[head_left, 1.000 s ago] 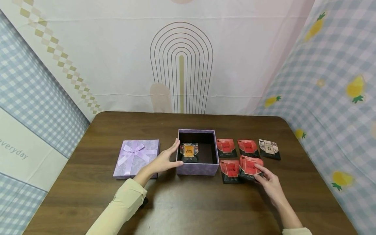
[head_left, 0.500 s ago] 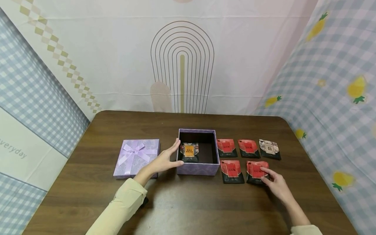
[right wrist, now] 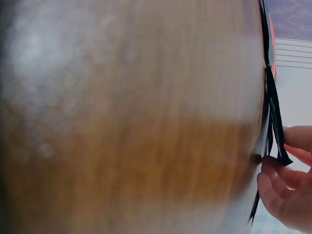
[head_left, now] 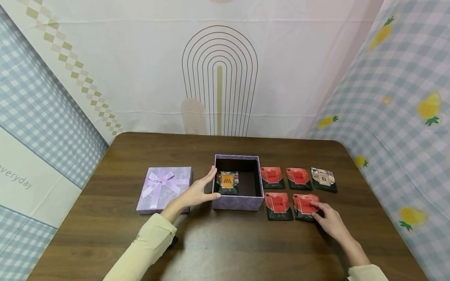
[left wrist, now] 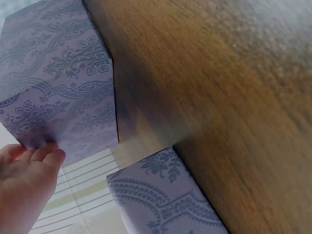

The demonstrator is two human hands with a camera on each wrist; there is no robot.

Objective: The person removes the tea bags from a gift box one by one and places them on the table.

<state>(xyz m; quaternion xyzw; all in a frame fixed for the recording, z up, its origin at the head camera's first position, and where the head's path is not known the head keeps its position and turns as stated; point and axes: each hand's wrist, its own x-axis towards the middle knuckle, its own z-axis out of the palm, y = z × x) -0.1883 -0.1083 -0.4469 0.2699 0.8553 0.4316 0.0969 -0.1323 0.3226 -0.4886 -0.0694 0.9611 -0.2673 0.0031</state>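
In the head view, an open purple box (head_left: 237, 202) stands mid-table, with an orange-labelled dark sachet (head_left: 227, 182) lying inside at its left. My left hand (head_left: 197, 192) touches the box's near left corner, thumb at the front wall and fingers along the left side. My right hand (head_left: 330, 220) pinches the right edge of a red and black sachet (head_left: 304, 207); another similar one appears to lie under it. In the right wrist view, a dark sachet edge (right wrist: 276, 117) sits between thumb and fingers. Red sachets (head_left: 279, 205) also lie between box and right hand.
The purple lid (head_left: 163, 190) with a ribbon bow lies left of the box. Two red sachets (head_left: 299, 178) and a pale patterned sachet (head_left: 324, 179) form a row behind. A white cloth (head_left: 151, 70) hangs beyond the wooden table (head_left: 225, 249).
My right hand has moved the red sachet rightward and down, off its overlap with the neighbouring one, onto the spot at the right of the front row. The left hand stays at the box.
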